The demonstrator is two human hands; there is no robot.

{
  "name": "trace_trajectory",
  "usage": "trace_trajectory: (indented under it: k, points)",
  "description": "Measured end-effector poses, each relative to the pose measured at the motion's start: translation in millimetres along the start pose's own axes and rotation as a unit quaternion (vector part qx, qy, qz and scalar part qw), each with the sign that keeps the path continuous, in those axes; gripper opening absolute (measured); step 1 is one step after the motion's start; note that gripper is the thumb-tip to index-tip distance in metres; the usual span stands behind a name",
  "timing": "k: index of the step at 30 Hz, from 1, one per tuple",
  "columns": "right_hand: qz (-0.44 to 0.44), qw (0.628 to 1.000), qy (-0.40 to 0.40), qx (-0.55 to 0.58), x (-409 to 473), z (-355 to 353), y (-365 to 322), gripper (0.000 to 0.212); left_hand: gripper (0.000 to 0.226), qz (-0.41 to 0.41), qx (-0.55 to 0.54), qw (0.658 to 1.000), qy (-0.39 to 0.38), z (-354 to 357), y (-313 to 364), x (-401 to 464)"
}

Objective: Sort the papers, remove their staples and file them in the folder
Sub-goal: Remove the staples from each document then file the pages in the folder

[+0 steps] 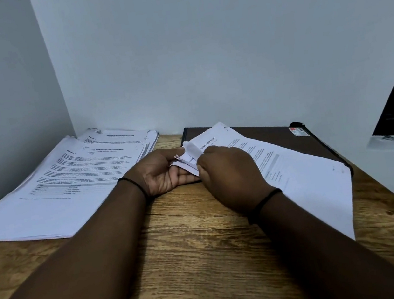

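I have both hands at the near left corner of one printed document (pixel 296 176) that lies across the dark brown folder (pixel 277 135) and hangs over its front edge onto the wooden table (pixel 198 238). My left hand (pixel 163 171) lies palm up on the table, its fingers curled under the folded-back corner of the sheets — the thumb is on top, so it pinches the paper. My right hand (pixel 230 175) sits knuckles up over the same corner, fingers curled down onto the fold; I cannot tell from here whether a staple sits between the fingertips. The heading on the top sheet is too blurred for me to trust. The folder lies closed and flat against the back wall, a small red and white label (pixel 298 131) at its far right corner. To my left, well apart, two overlapping stacks of printed papers (pixel 69 187) rest on the table — the rear one pushed into the wall corner.
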State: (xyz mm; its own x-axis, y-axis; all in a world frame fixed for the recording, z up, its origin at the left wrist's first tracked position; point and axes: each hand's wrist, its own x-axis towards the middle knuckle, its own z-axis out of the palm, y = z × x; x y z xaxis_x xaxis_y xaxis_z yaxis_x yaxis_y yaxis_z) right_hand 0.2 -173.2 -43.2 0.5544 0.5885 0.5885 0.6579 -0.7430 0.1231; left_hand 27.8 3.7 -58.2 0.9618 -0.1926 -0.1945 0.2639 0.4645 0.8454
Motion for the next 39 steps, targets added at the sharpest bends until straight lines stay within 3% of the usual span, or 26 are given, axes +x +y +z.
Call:
trace_trajectory:
  k: [2,5,8,11,13,18,24,30,34,39]
  points:
    - [0.033,0.998,0.044,0.013,-0.1,0.4,-1.0,0.011,0.032,0.002,-0.001,1.0,-0.001,0.5,0.0,-0.5]
    - [0.078,0.996,-0.004,0.032,-1.4,0.5,-0.2,0.02,0.035,-0.007,-0.009,1.0,-0.002,-0.9,0.7,0.3]
    - [0.117,0.985,-0.005,0.124,-4.2,-3.9,4.1,0.021,0.034,-0.011,-0.002,1.0,-0.004,-1.8,0.8,0.6]
    - [0.144,0.967,0.039,0.209,-6.4,-7.6,5.7,0.013,0.029,0.001,0.01,1.0,0.002,-0.7,0.5,0.3]
    - [0.165,0.954,0.077,0.239,-6.4,-9.7,8.7,0.022,0.028,0.001,0.008,1.0,0.015,-0.9,0.9,1.2]
    - [0.21,0.934,0.186,0.222,-2.7,-6.8,29.7,0.036,0.029,-0.003,0.007,1.0,0.018,-1.0,0.9,1.1]
    - [0.234,0.922,0.231,0.203,-1.6,-9.4,36.3,0.036,0.027,-0.004,0.002,1.0,0.018,-0.3,1.2,-0.4]
    - [0.134,0.967,0.113,0.186,-3.3,-6.9,22.7,0.026,0.029,-0.003,0.003,1.0,0.016,0.0,1.5,-0.9]
    - [0.037,0.997,-0.038,0.048,-2.0,-0.3,13.3,0.034,0.027,-0.006,0.01,1.0,0.005,-0.2,1.0,-1.3]
    - [0.008,0.999,-0.01,0.041,-0.2,-1.4,3.9,0.022,0.03,-0.007,0.018,1.0,-0.001,0.4,0.6,-0.6]
